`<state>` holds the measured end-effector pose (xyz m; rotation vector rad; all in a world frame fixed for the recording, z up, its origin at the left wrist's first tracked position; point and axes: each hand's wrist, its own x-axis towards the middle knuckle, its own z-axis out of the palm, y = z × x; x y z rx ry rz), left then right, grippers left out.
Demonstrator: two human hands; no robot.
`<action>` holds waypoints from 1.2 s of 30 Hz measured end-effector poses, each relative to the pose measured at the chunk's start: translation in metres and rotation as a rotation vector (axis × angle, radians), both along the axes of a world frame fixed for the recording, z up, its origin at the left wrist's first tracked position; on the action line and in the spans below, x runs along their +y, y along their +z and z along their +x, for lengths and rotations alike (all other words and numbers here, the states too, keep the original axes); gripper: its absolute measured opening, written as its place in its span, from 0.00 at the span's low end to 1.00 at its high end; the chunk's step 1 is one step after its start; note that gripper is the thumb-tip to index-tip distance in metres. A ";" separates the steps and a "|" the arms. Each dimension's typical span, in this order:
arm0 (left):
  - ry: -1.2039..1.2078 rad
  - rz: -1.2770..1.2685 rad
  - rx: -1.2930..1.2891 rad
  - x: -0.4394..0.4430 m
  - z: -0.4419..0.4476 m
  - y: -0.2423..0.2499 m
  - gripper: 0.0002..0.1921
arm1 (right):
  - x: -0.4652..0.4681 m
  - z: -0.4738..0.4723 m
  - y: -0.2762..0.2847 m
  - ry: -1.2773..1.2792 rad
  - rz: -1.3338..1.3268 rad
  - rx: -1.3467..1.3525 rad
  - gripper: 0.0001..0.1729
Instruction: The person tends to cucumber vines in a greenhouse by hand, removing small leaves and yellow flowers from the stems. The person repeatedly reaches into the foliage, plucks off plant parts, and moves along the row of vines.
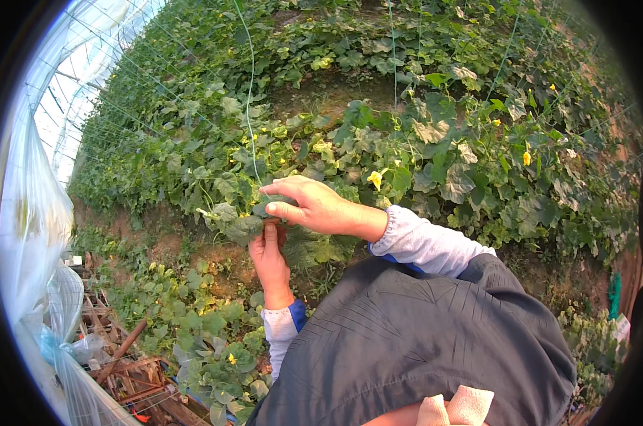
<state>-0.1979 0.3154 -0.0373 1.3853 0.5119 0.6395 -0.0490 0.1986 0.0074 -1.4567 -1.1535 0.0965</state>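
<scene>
My left hand (pixel 271 255) is raised among the leaves of a climbing vine (pixel 241 229), its thumb and fingers pinched on the stem beneath a leaf. Just above it, my right hand (pixel 321 205) reaches in from the right with thumb and index finger apart. A thin green string (pixel 251 106) comes down from above and meets the tip of my right index finger. Whether the right fingers grip the string is hidden behind the hand. Broad green leaves (pixel 303 247) hang below my right hand. A yellow flower (pixel 375 179) stands to its right.
More strings (pixel 393 53) hang over rows of leafy vines (pixel 194 144). Clear plastic sheeting (pixel 34 213) forms the left wall. Broken wood (pixel 124 346) lies at lower left, beside low plants (pixel 204 325). Dark clothing (pixel 417 330) and pale pink knit fabric (pixel 468 404) show on my body.
</scene>
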 end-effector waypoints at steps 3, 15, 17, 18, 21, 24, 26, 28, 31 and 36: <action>0.001 0.015 0.003 -0.002 0.000 -0.004 0.12 | -0.001 -0.007 0.007 0.160 -0.080 0.337 0.20; 0.358 -0.522 -0.316 0.105 -0.059 -0.042 0.23 | -0.158 0.067 0.100 -0.139 0.630 0.367 0.21; 0.334 -0.542 -0.321 0.125 -0.076 -0.043 0.23 | -0.195 0.069 0.122 -0.303 0.682 0.122 0.23; 0.383 -0.542 -0.289 0.136 -0.082 -0.042 0.23 | -0.212 0.066 0.132 -0.386 0.737 0.039 0.23; 0.443 -0.361 -0.155 0.148 -0.098 -0.043 0.22 | -0.255 0.055 0.165 -0.560 0.901 -0.038 0.25; 0.443 -0.249 -0.065 0.150 -0.098 -0.042 0.17 | -0.255 0.039 0.166 -0.048 0.786 0.045 0.23; 0.353 -0.266 -0.057 0.141 -0.088 -0.044 0.16 | -0.228 0.027 0.145 0.131 0.791 0.172 0.25; 0.323 -0.270 -0.028 0.127 -0.071 -0.043 0.17 | -0.191 0.008 0.118 -0.011 0.425 0.315 0.20; 0.270 -0.291 -0.068 0.093 -0.040 -0.043 0.18 | -0.132 0.007 0.078 0.142 -0.150 0.544 0.12; 0.005 -0.414 -0.341 0.063 -0.013 -0.027 0.17 | -0.043 0.018 -0.026 0.265 -0.462 0.265 0.14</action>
